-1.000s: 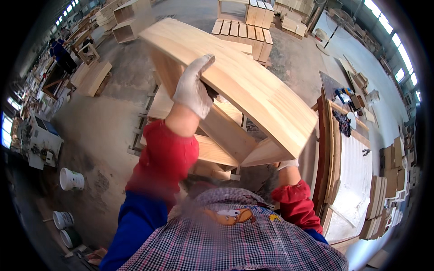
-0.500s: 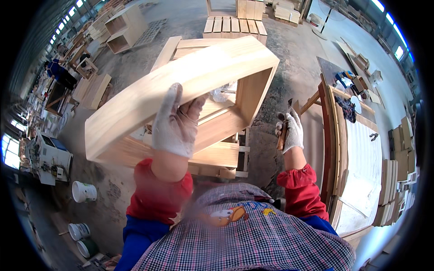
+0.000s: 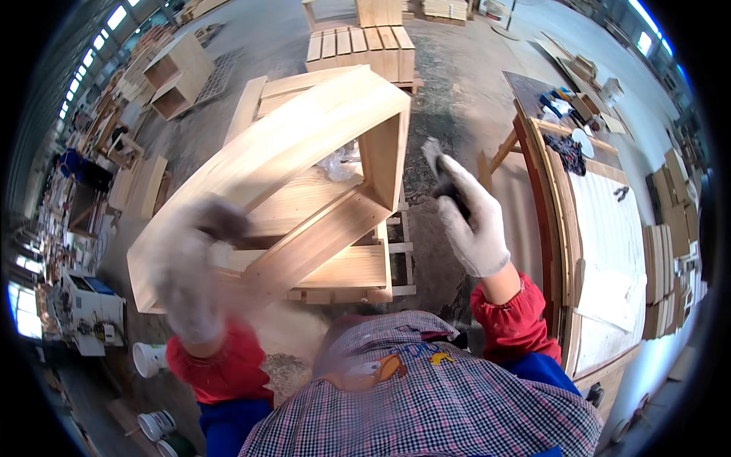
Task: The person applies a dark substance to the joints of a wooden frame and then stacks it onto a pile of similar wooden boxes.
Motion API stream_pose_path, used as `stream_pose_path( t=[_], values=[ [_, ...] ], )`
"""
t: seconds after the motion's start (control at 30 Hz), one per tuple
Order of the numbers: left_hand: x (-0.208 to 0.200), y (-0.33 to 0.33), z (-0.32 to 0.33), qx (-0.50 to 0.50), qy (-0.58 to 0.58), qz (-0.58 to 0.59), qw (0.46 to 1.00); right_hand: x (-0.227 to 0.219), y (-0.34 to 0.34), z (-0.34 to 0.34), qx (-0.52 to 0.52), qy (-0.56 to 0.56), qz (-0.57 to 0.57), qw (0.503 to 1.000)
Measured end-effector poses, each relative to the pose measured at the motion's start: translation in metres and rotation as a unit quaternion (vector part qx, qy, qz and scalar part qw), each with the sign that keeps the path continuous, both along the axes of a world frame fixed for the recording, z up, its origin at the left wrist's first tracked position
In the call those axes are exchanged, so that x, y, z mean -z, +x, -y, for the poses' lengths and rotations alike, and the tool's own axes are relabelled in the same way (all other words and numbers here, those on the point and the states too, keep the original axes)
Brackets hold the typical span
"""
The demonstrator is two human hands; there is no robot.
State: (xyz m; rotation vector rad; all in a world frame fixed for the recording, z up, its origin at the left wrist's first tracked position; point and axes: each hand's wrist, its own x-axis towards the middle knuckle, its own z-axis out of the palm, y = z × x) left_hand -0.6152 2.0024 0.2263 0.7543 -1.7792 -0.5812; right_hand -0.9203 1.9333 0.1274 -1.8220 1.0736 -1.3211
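Note:
A pale wooden box frame [image 3: 297, 145] sits tilted across the middle, with its open side toward me. My left hand [image 3: 194, 255], in a white glove, is smeared by motion at the frame's near left end. How its fingers lie cannot be made out. To the right of the frame and apart from it, my gloved right hand [image 3: 476, 221] is raised. It is closed around a small hand tool [image 3: 432, 151] with a flat grey tip; the fingers hide most of the dark grip.
Beneath the frame are more wooden pieces [image 3: 358, 266] and a pallet [image 3: 401, 247]. On my right stands a workbench [image 3: 605, 251] with a dark cloth [image 3: 565, 154]. Slatted wooden boxes [image 3: 362, 49] stand ahead. A white bucket [image 3: 148, 358] is on the floor at left.
My left hand has moved left and down along the frame, from its middle to its near left end. The right hand has turned and risen with the tool. The view has shifted somewhat.

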Motion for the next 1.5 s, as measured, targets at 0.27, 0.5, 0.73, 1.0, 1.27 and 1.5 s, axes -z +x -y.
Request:
stream_pose_path(
  t=[0.27, 0.5, 0.73, 1.0, 1.27, 1.5],
  values=[
    [-0.01, 0.027, 0.032, -0.424, 0.086, 0.406, 0.805, -0.024, 0.007, 0.03, 0.048, -0.084, -0.116, 0.989],
    [-0.009, 0.027, 0.031, -0.434, 0.085, 0.405, 0.801, -0.012, 0.013, 0.04, 0.031, -0.101, -0.065, 0.992],
    [-0.008, 0.029, 0.03, -0.429, 0.076, 0.415, 0.799, -0.007, 0.014, 0.043, 0.024, -0.076, -0.026, 0.996],
    [-0.008, 0.032, 0.031, -0.424, 0.066, 0.416, 0.802, -0.007, 0.014, 0.05, 0.044, -0.149, -0.009, 0.988],
    [-0.009, 0.028, 0.031, -0.431, 0.082, 0.4, 0.805, -0.015, 0.006, 0.05, 0.029, -0.143, -0.044, 0.988],
    [-0.008, 0.032, 0.031, -0.425, 0.072, 0.401, 0.809, -0.025, 0.008, 0.043, 0.055, -0.146, -0.095, 0.983]
  ],
)
